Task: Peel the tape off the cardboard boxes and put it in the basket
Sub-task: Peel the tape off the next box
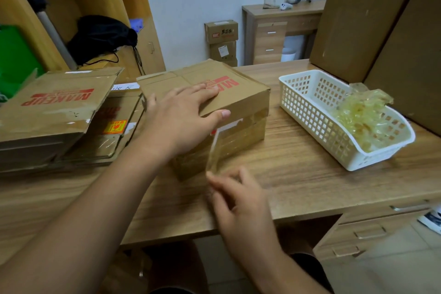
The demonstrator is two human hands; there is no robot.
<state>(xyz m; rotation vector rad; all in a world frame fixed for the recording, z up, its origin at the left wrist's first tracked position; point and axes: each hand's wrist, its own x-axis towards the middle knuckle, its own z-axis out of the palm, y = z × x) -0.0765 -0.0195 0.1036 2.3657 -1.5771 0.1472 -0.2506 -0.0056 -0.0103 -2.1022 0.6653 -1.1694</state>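
A cardboard box with red print stands in the middle of the wooden desk. My left hand lies flat on its top, fingers spread and thumb over the near edge. A strip of clear tape stretches from the box's near side down to my right hand, which pinches its free end just in front of the box. To the right stands a white plastic basket holding a wad of crumpled yellowish tape.
Flattened and stacked cardboard boxes lie at the left of the desk. Large cardboard sheets lean at the back right behind the basket. Shelves with a black bag stand at the back left. Desk drawers are at the lower right.
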